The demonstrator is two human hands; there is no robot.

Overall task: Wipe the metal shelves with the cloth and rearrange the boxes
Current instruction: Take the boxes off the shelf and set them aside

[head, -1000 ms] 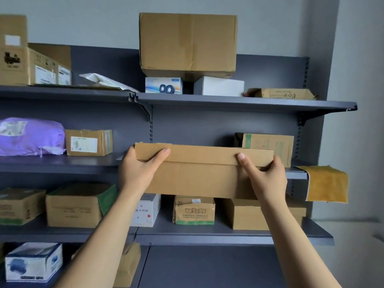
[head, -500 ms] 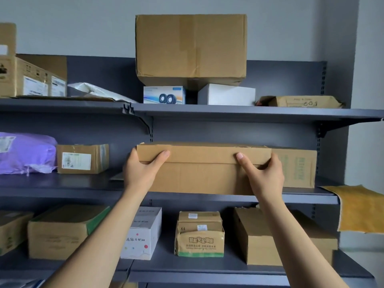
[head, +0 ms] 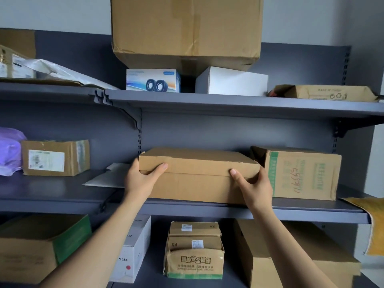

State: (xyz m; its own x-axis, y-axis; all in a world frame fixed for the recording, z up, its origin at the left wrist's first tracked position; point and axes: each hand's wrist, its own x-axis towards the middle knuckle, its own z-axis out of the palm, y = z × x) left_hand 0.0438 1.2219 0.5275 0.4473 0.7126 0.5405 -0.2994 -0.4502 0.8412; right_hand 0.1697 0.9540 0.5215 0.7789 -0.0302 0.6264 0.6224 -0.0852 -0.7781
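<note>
A flat brown cardboard box (head: 197,173) sits on the middle grey metal shelf (head: 207,210), pushed back from the front edge. My left hand (head: 141,179) grips its left end, thumb on the front face. At the box's right end my right hand (head: 253,186) grips it the same way. A yellow cloth (head: 372,223) hangs over the shelf's right end. Beside the flat box on the right stands a green-printed cardboard box (head: 301,173).
On the middle shelf to the left are a labelled cardboard box (head: 55,157), a purple bag (head: 9,150) and a grey sheet (head: 108,177). The top shelf (head: 228,104) carries a big carton (head: 187,30) on two small boxes. Several boxes fill the lower shelf.
Both hands have pushed the flat box from the air in front of the shelf back onto the middle shelf. The camera has moved closer to the shelves.
</note>
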